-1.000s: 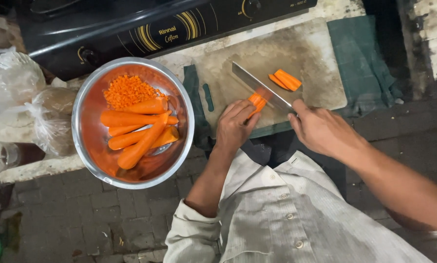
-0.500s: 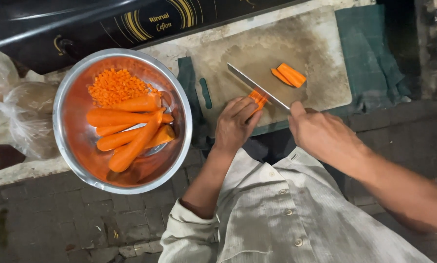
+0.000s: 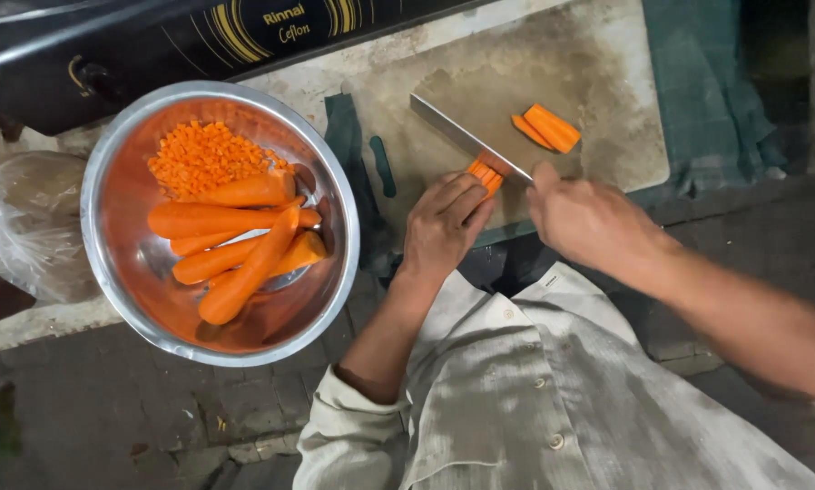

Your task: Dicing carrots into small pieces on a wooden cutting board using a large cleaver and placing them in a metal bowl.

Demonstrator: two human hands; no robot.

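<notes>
Two hands are busy on a worn cutting board (image 3: 598, 63). The left hand (image 3: 444, 222) is curled with its fingers bent down, pressing on a small bunch of carrot sticks (image 3: 486, 172) near the front edge of the board. The right hand (image 3: 589, 218) is closed tight around the handle of a knife (image 3: 466, 136). The handle is hidden inside the fist. The long shiny blade points away to the far left, and its edge sits right on the carrot sticks, just beside the left fingertips. A little farther right on the board lie a few more cut carrot pieces (image 3: 545, 129), apart from the knife. To the left of the board stands a big round steel bowl (image 3: 108, 172). Inside it lie several whole peeled carrots (image 3: 235, 245), piled across each other, and behind them sits a heap of tiny carrot cubes (image 3: 203, 154). A dark green cloth (image 3: 716, 109) lies under the board and sticks out on the right side. At the far edge is a black stove (image 3: 153, 36). A clear plastic bag (image 3: 26, 218) sits at the far left, beside the bowl. The person wears a pale buttoned shirt (image 3: 553, 390).
</notes>
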